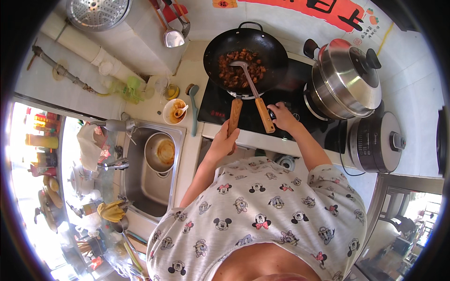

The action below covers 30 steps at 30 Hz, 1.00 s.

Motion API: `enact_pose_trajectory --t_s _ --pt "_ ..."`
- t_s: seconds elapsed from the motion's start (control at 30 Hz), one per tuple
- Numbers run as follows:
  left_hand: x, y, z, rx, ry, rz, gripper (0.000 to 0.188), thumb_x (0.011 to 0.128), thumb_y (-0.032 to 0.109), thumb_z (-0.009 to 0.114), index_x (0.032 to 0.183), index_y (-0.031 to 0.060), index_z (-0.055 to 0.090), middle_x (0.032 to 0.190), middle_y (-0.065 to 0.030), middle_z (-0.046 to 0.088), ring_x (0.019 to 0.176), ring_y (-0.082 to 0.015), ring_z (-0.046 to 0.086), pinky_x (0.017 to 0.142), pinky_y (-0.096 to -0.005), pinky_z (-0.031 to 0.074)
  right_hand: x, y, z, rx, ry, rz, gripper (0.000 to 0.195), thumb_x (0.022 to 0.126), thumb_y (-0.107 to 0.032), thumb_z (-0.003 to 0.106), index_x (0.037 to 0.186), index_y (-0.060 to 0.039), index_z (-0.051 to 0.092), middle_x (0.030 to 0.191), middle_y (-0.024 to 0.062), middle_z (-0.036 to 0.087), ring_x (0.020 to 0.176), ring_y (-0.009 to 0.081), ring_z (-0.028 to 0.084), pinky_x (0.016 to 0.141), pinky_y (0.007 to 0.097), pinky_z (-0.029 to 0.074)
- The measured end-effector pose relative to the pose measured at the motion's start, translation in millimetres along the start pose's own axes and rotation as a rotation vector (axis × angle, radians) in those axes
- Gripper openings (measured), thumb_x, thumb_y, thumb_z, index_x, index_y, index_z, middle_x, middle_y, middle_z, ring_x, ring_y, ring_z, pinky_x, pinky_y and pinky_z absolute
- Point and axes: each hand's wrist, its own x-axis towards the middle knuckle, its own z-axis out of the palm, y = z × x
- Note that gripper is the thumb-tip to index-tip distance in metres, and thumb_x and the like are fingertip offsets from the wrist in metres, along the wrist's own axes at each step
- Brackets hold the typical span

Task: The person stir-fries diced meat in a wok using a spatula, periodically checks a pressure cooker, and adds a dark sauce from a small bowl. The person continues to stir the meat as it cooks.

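A black wok (274, 66) with browned chopped food (258, 70) in it sits on the black glass cooktop (214, 105). My left hand (224, 140) is closed around the wok's wooden handle (235, 110). Inside the wok rests the head of a metal spatula (249, 75), its wooden handle (264, 115) leaning out over the rim, held by neither hand. Just right of that handle, my right hand (283, 116) has its fingers on a dark round knob (271, 113) at the cooktop; whether it grips or only touches the knob is unclear.
A steel steamer pot (330, 84) stands at the right, with a rice cooker (376, 144) nearer. Left of the cooktop are a scrub brush (194, 109), a stained bowl with a spoon (170, 117) and a sink (151, 186) holding a pot (151, 154). Utensils (174, 37) hang above.
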Motion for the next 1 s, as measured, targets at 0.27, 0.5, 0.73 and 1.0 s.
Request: enact_pose_trajectory --t_s 0.27,0.5,0.73,1.0 --pt "-16.1 5.3 6.2 0.024 0.130 -0.048 0.044 0.098 0.021 0.054 0.138 0.0034 0.042 0.086 -0.0030 0.054 0.059 -0.0080 0.052 0.049 -0.0241 0.042 26.4 23.0 12.5 -0.228 -0.199 -0.176 0.016 0.088 -0.004 0.051 0.091 0.0040 0.064 0.094 0.0237 0.062 0.085 0.0382 0.066 0.078 0.0433 0.055" --pt "-30.4 -3.5 16.9 0.083 0.240 0.036 0.042 0.099 0.019 0.053 0.137 0.0023 0.046 0.085 -0.0022 0.056 0.061 -0.0074 0.052 0.051 -0.0241 0.042 39.6 19.4 18.5 -0.275 -0.243 -0.082 0.020 0.084 -0.013 0.057 0.078 0.0006 0.070 0.083 0.0229 0.068 0.079 0.0370 0.068 0.075 0.0438 0.056" --pt "-32.2 23.0 28.2 0.939 0.711 0.694 0.053 0.088 0.011 0.067 0.135 -0.0037 0.046 0.116 -0.0201 0.056 0.103 -0.0296 0.058 0.086 -0.0367 0.050 22.9 8.1 -6.8 0.117 -0.067 0.381 0.065 0.098 -0.048 0.043 0.070 0.0041 0.068 0.079 0.0266 0.067 0.081 0.0378 0.068 0.071 0.0463 0.055" --pt "-41.6 51.4 133.6 0.659 0.403 1.085 0.034 0.087 0.001 0.066 0.119 -0.0035 0.059 0.096 -0.0150 0.063 0.080 -0.0266 0.061 0.070 -0.0366 0.051 -148.1 29.3 -61.1 0.426 0.433 0.640 0.017 0.083 -0.023 0.069 0.086 -0.0063 0.065 0.089 0.0162 0.068 0.086 0.0357 0.065 0.075 0.0441 0.051"
